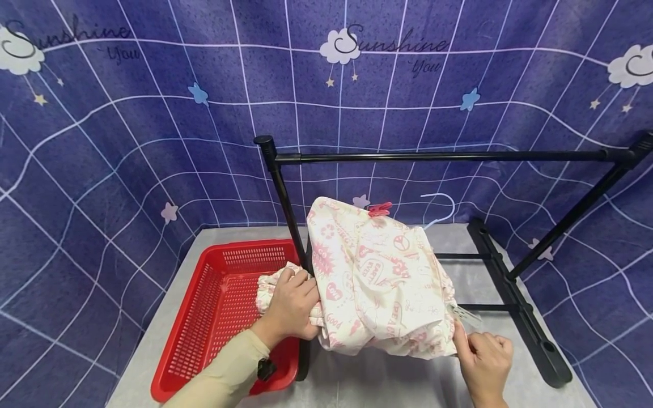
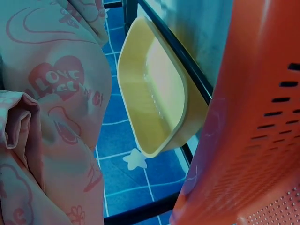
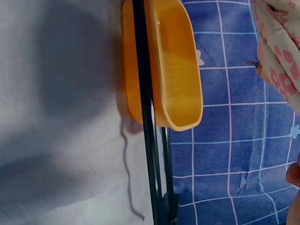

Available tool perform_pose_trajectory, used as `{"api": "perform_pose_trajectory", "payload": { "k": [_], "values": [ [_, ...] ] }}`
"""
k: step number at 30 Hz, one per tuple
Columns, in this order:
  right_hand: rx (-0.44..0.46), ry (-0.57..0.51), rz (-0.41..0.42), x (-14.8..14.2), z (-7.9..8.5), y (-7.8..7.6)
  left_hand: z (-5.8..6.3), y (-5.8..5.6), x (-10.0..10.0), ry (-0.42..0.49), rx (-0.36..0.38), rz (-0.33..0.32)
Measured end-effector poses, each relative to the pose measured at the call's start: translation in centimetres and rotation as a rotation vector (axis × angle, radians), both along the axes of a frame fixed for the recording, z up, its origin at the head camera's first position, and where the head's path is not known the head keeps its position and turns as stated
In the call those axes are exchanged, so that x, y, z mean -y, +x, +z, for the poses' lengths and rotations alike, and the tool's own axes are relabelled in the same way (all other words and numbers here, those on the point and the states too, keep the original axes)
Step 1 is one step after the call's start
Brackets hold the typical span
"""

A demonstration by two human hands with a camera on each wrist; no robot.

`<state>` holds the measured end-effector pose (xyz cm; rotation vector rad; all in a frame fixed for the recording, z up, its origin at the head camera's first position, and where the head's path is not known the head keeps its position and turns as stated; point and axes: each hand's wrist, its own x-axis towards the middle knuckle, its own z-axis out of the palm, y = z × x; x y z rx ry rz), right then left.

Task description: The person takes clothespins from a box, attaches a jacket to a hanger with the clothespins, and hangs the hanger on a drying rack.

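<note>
A white garment with pink print [image 1: 377, 277] hangs in front of a black rack, tilted down to the right. From its upper right sticks a light blue hanger hook [image 1: 446, 207], apart from the rack's top bar. A red clip [image 1: 380, 209] sits on the garment's upper edge. My left hand [image 1: 293, 303] grips a bunched part of the cloth at its left side, above the red basket. At the lower right corner, beside a pale tag [image 1: 466, 316], my right hand [image 1: 484, 357] pinches the cloth's edge. Printed cloth [image 2: 65, 112] fills the left wrist view's left side.
A red perforated basket [image 1: 176, 323] stands at the left by the rack's post. The black rack [image 1: 449, 156] spans the middle and right, its foot [image 1: 525, 317] on the grey table. A yellow basin [image 3: 180, 70] shows in both wrist views by the rack's lower bars.
</note>
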<state>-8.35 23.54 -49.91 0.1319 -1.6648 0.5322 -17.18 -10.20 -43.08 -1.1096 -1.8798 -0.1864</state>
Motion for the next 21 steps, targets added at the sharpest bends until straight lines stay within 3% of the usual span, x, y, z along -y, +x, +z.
{"api": "perform_pose_trajectory", "payload": {
  "k": [6, 12, 21],
  "values": [
    [-0.028, 0.010, -0.012, -0.5, 0.0, 0.2, -0.2, -0.2, -0.5, -0.034, 0.043, 0.036],
    [-0.076, 0.013, -0.006, -0.1, 1.3, 0.8, -0.6, -0.3, -1.0, -0.068, 0.062, 0.076],
    [-0.144, 0.030, 0.027, -0.3, 2.0, 0.8, -1.0, -0.4, -1.8, -0.085, 0.095, 0.083]
  ]
}}
